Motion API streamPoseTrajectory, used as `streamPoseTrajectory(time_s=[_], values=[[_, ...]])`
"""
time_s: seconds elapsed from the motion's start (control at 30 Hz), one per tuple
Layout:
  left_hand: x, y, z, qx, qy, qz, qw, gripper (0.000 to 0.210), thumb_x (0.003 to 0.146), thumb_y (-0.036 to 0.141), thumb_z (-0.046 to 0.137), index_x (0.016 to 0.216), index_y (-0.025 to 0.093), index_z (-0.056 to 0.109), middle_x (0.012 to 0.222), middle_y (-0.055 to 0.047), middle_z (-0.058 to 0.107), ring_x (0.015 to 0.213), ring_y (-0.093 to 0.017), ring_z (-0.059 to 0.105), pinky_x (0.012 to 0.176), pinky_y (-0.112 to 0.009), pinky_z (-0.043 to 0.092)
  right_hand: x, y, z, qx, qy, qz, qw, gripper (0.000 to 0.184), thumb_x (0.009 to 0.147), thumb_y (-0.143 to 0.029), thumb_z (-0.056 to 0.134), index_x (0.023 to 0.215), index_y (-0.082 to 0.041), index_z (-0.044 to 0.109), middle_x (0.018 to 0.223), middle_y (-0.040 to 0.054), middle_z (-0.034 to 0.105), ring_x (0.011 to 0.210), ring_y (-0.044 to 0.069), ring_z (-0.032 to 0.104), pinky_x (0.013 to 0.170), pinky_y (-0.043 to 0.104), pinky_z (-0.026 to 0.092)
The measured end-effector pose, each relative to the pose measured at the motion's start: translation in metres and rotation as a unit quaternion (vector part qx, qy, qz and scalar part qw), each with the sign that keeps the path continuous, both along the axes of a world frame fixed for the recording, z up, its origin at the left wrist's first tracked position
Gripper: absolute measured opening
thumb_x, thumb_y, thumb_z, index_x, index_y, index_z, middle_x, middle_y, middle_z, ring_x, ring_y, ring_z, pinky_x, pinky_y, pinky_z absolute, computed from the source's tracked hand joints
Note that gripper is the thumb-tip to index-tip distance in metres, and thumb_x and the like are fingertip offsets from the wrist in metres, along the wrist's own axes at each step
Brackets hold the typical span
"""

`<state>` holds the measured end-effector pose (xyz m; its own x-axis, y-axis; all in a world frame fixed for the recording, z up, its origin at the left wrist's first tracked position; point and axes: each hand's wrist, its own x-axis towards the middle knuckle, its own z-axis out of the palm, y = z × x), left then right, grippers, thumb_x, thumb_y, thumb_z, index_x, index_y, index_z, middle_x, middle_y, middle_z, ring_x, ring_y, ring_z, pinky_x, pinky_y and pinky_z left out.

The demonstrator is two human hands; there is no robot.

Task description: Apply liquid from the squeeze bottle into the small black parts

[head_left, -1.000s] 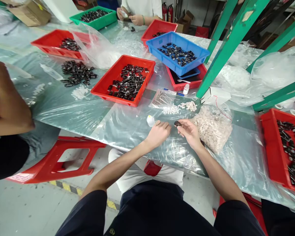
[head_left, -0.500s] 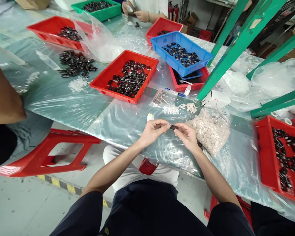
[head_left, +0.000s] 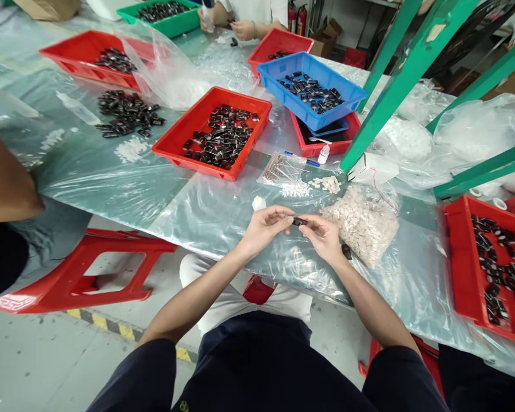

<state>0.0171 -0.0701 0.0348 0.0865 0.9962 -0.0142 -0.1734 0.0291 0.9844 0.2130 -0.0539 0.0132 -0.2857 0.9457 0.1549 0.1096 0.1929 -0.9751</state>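
Note:
A small dark, glossy piece (head_left: 299, 221) is pinched between my two hands just above the table's near edge. My left hand (head_left: 266, 228) grips its left end with thumb and fingertips. The right end is in the fingers of my right hand (head_left: 321, 233). Beyond my left hand stands a small white bottle with a yellow tip (head_left: 258, 202). To the right of my right hand lies a clear bag of beige bits (head_left: 363, 226), with another dark piece (head_left: 346, 251) at its near side. Small white bits (head_left: 296, 189) are scattered beyond my hands.
A red tray of dark pieces (head_left: 257, 123) sits ahead, left of a stacked blue tray (head_left: 274, 91). Another red tray (head_left: 459, 257) is at the right. A green post (head_left: 381, 120) rises beyond the bag. A co-worker's arm (head_left: 8, 166) shows at left.
The view has shifted slightly. My hands still hold the dark piece together, with small finger movements. Across the table, a co-worker's hand now has a bottle raised more upright.

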Motion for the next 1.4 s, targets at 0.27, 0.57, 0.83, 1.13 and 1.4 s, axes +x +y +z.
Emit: streamPoseTrajectory(time_s=[0.27,0.57,0.83,1.13,1.4], values=[[0.004,-0.016,-0.008,0.042,0.063,0.066,0.995,0.033,0.084,0.046,0.082,0.105,0.019,0.078,0.084,-0.004,0.076,0.07,-0.016,0.071,0.07,-0.03,0.057,-0.003,-0.002,0.003,0.017,-0.041,0.018,0.999,0.023,0.091,-0.039,0.071,0.102,-0.021,0.08,0.09,0.0066,0.078,0.068,0.018,0.063,0.059,0.03,0.048],[-0.076,-0.041,-0.045,0.04,0.083,0.231,0.969,0.039,0.077,0.048,0.085,0.099,0.017,0.076,0.075,-0.003,0.074,0.06,-0.014,0.065,0.065,-0.03,0.055,-0.003,-0.006,-0.014,0.122,-0.13,0.105,0.978,0.028,0.1,-0.032,0.065,0.127,-0.027,0.069,0.096,0.0057,0.078,0.068,0.02,0.065,0.058,0.034,0.05],[-0.189,-0.003,-0.053,0.068,0.045,0.584,0.808,0.066,0.072,0.05,0.089,0.125,0.02,0.063,0.134,-0.014,0.067,0.122,-0.023,0.068,0.106,-0.035,0.053,0.01,-0.01,0.024,0.251,-0.245,0.06,0.935,0.018,0.102,-0.031,0.06,0.107,-0.024,0.075,0.085,0.005,0.076,0.067,0.019,0.066,0.067,0.034,0.054],[-0.122,-0.036,-0.055,0.142,0.067,0.447,0.881,0.043,0.081,0.047,0.083,0.11,0.02,0.067,0.098,-0.003,0.072,0.089,-0.015,0.071,0.087,-0.03,0.057,0.124,-0.085,0.057,0.125,-0.538,-0.157,0.819,0.037,0.102,-0.048,0.058,0.091,-0.021,0.079,0.07,0.0047,0.074,0.06,0.02,0.068,0.059,0.03,0.041],[-0.07,0.002,-0.056,0.116,0.015,0.372,0.921,0.034,0.084,0.049,0.079,0.099,0.021,0.065,0.082,0.001,0.067,0.067,-0.014,0.064,0.063,-0.028,0.049,0.086,-0.088,0.048,-0.065,-0.622,-0.203,0.753,0.031,0.106,-0.042,0.056,0.104,-0.023,0.079,0.098,0.0074,0.084,0.086,0.026,0.078,0.068,0.03,0.043]])
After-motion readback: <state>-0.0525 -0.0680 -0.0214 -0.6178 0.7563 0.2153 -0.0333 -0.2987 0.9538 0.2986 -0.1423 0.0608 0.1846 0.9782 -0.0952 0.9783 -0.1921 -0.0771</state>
